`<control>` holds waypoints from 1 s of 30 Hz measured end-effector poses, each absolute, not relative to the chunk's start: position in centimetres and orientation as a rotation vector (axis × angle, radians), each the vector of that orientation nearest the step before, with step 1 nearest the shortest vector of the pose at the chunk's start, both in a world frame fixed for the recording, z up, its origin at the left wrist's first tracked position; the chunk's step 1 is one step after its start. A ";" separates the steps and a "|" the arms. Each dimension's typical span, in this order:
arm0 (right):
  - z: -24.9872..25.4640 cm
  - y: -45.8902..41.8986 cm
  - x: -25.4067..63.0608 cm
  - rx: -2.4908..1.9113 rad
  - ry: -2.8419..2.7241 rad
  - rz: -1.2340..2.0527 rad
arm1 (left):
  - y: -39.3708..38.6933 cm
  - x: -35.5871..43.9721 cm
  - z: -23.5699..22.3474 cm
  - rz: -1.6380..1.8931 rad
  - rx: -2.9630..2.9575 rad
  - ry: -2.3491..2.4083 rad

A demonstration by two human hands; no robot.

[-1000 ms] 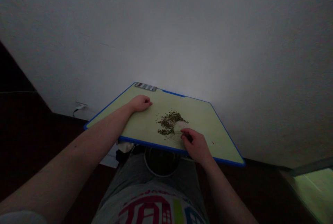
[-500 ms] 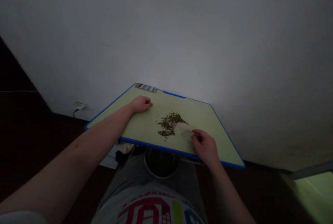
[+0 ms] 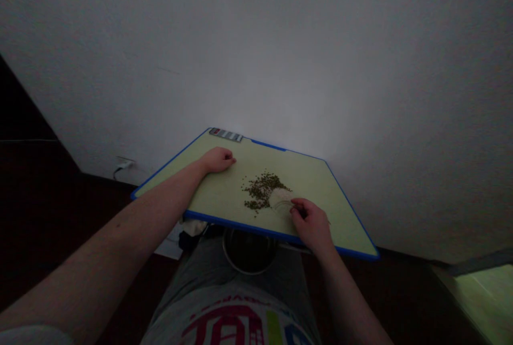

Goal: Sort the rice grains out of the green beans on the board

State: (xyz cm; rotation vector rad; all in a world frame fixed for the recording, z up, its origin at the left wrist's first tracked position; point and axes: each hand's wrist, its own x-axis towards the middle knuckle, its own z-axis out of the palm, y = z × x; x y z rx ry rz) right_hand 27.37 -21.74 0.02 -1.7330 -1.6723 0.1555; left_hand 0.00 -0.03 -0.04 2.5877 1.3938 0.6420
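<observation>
A spread of small dark green beans (image 3: 261, 189) lies in the middle of a pale yellow-green board with a blue rim (image 3: 348, 211). Pale grains (image 3: 280, 195) are heaped at the right side of the beans. My right hand (image 3: 312, 222) pinches a clear, round-edged plastic piece (image 3: 282, 206) by its right side, low over the board. That piece touches or overlaps the pale heap; which of the two I cannot tell. My left hand (image 3: 217, 159) rests on the board left of the beans, its fingers curled in, with nothing visible in them.
A round metal bowl (image 3: 249, 251) sits on my lap under the board's near edge. At the far left corner of the board is a printed label strip (image 3: 225, 134). A wall (image 3: 280, 67) rises behind, with a plugged-in socket (image 3: 124, 164) low on the left.
My right hand has shifted slightly left with the clear plastic piece, closer to the pale grains. The left hand has stayed in place.
</observation>
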 end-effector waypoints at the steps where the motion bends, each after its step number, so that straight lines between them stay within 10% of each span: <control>1: 0.0 -21.7 27.6 -1.741 -1.667 0.155 | 0.0 0.0 -0.1 0.640 2.595 1.392; 30: -0.3 -20.0 28.4 -1.636 -1.772 0.335 | 0.0 0.0 -0.1 0.658 2.584 1.385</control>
